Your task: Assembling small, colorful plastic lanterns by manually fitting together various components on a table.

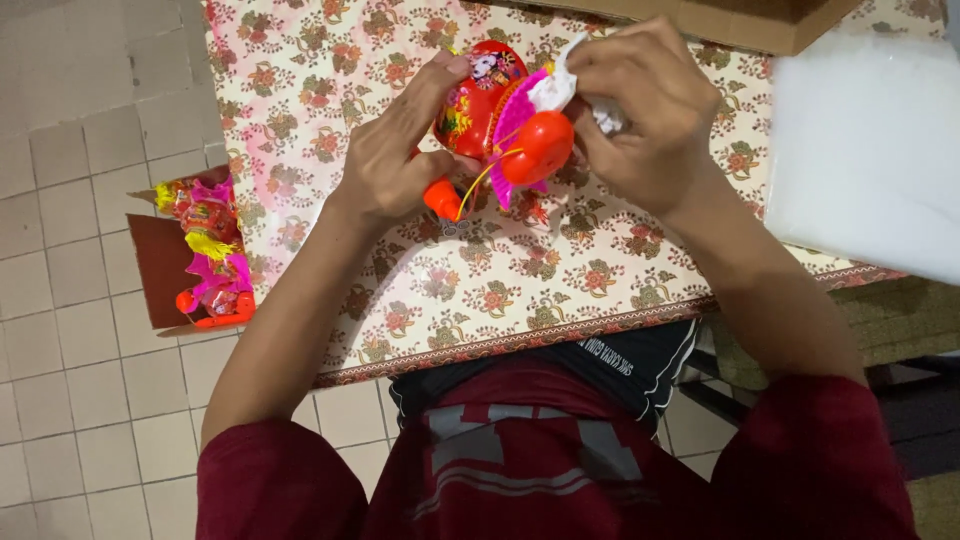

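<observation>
Toy (500,125) held btwn left hand (395,160) & right hand (640,115), probably gripped.

Both bare forearms stretched forward from dark red sleeves, converging far ahead. Left hand (395,150) palm turned inward, fingers curled, thumb raised and pressing. Right hand (640,110) knuckles up, fingers bent in a tight pinch, wrist flexed leftward.

We seem to be in a home used for small craft work, or a small workshop, rather than a factory. We sit at a table under a flowered tablecloth (420,290) above a pale tiled floor (70,200). A cardboard box (170,270) of finished red and pink toys (212,250) rests on the tiles, another carton (720,20) on the table.
</observation>
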